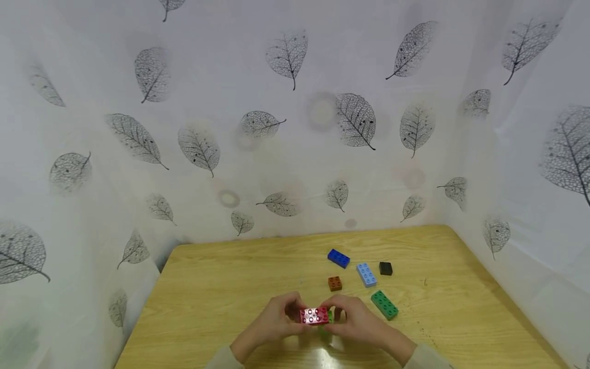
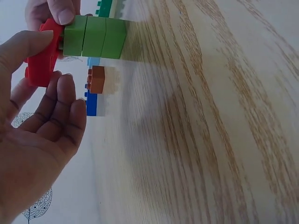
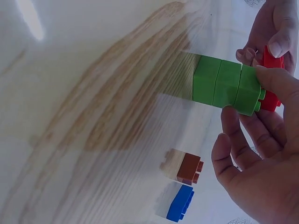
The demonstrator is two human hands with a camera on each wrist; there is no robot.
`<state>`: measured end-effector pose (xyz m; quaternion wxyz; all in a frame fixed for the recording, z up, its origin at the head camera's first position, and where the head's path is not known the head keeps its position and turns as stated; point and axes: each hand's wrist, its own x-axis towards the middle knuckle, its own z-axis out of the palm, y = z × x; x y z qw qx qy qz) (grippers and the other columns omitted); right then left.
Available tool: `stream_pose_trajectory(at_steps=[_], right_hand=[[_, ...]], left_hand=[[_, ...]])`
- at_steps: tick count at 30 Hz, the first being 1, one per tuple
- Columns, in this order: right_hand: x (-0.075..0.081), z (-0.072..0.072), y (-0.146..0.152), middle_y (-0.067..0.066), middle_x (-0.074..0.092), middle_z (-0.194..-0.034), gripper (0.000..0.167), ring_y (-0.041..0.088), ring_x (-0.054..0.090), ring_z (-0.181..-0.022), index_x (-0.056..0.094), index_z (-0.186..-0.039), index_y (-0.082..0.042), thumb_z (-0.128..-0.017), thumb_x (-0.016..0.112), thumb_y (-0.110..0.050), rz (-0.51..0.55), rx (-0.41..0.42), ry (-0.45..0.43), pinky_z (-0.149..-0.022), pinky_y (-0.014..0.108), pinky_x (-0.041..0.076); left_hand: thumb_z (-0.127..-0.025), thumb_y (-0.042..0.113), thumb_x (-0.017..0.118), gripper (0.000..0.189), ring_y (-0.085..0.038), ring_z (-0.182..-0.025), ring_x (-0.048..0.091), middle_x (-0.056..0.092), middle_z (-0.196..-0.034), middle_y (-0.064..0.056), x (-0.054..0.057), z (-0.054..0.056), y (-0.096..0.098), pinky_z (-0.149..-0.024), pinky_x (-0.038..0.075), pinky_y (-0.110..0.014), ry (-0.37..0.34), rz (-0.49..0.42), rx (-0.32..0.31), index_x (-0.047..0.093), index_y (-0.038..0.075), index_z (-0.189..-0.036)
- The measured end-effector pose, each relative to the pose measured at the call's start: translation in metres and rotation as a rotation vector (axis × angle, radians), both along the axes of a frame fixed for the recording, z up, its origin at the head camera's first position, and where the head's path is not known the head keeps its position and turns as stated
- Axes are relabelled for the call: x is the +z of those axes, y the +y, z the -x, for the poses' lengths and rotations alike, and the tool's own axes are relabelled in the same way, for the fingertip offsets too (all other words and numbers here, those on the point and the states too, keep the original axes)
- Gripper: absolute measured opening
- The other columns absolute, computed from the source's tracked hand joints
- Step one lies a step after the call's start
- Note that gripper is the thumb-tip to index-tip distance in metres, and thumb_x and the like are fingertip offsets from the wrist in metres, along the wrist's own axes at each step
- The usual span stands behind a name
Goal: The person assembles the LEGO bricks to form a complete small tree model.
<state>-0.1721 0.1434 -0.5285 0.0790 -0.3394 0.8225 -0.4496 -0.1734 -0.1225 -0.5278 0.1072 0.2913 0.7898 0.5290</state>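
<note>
A red toy building brick [image 1: 314,315], long and studded, is pinched between the thumb and fingers of my left hand [image 1: 276,316]. Under its right end stands a stack of light green bricks [image 3: 227,84], upright on the table. My right hand [image 1: 358,319] pinches the top of that stack with thumb and fingers, close beside the red brick. In the left wrist view the red brick [image 2: 43,56] sits slightly tilted over the stack's top studs. Whether it is pressed fully down I cannot tell.
On the wooden table [image 1: 221,277], beyond the hands, lie a brown brick [image 1: 335,283], a dark blue brick [image 1: 338,258], a light blue brick [image 1: 366,274] and a black brick [image 1: 385,268]. A dark green brick [image 1: 384,305] is right of the right hand. Leaf-patterned curtain [image 1: 295,169] surrounds the table.
</note>
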Motion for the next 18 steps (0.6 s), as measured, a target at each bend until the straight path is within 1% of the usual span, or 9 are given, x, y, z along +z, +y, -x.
stream_pose_trajectory(at_steps=[5,8,11,14,17,18], right_hand=[[0.002,0.002,0.000,-0.012,0.067,-0.107,0.030,0.009,0.063,-0.086,0.068,-0.115,-0.023,-0.088,0.079,-0.029,-0.025,-0.001,-0.005,-0.072,0.027,0.055],[0.003,0.003,0.000,-0.015,0.067,-0.104,0.027,0.008,0.063,-0.086,0.068,-0.112,-0.026,-0.088,0.079,-0.031,-0.041,-0.004,-0.001,-0.072,0.027,0.054],[0.005,0.004,-0.001,-0.016,0.067,-0.102,0.025,0.009,0.062,-0.086,0.069,-0.111,-0.027,-0.088,0.079,-0.031,-0.052,-0.003,0.001,-0.072,0.027,0.053],[0.006,0.004,-0.001,-0.016,0.067,-0.101,0.026,0.010,0.062,-0.085,0.069,-0.111,-0.026,-0.087,0.079,-0.031,-0.066,-0.004,-0.003,-0.071,0.026,0.053],[0.006,0.004,-0.001,-0.016,0.067,-0.101,0.027,0.009,0.062,-0.085,0.069,-0.112,-0.025,-0.087,0.079,-0.031,-0.077,-0.007,0.002,-0.070,0.025,0.052],[0.006,0.004,-0.001,-0.016,0.067,-0.101,0.027,0.009,0.062,-0.084,0.069,-0.112,-0.026,-0.087,0.079,-0.031,-0.078,-0.008,0.003,-0.069,0.025,0.053]], left_hand=[[-0.081,0.024,0.084,0.030,-0.009,-0.085,0.064,0.067,-0.096,0.007,0.002,0.001,0.001,-0.073,0.055,-0.030,0.016,0.044,-0.001,0.064,0.020,-0.103],[-0.083,0.026,0.083,0.033,-0.008,-0.088,0.064,0.068,-0.098,0.008,0.002,0.001,0.004,-0.075,0.056,-0.031,0.020,0.048,-0.024,0.064,0.022,-0.110],[-0.086,0.031,0.082,0.037,-0.006,-0.087,0.064,0.069,-0.100,0.007,0.002,0.001,0.008,-0.074,0.055,-0.030,0.044,0.043,-0.056,0.064,0.021,-0.117],[-0.087,0.034,0.080,0.039,-0.005,-0.084,0.064,0.070,-0.100,0.005,0.000,0.001,0.012,-0.072,0.056,-0.028,0.082,0.030,-0.073,0.065,0.018,-0.120],[-0.087,0.035,0.080,0.040,-0.004,-0.083,0.065,0.070,-0.101,0.004,0.000,0.000,0.017,-0.071,0.057,-0.027,0.087,0.010,-0.062,0.066,0.017,-0.120],[-0.087,0.035,0.080,0.040,-0.004,-0.084,0.065,0.070,-0.102,0.004,0.001,-0.001,0.019,-0.071,0.057,-0.027,0.075,0.004,-0.056,0.066,0.017,-0.120]])
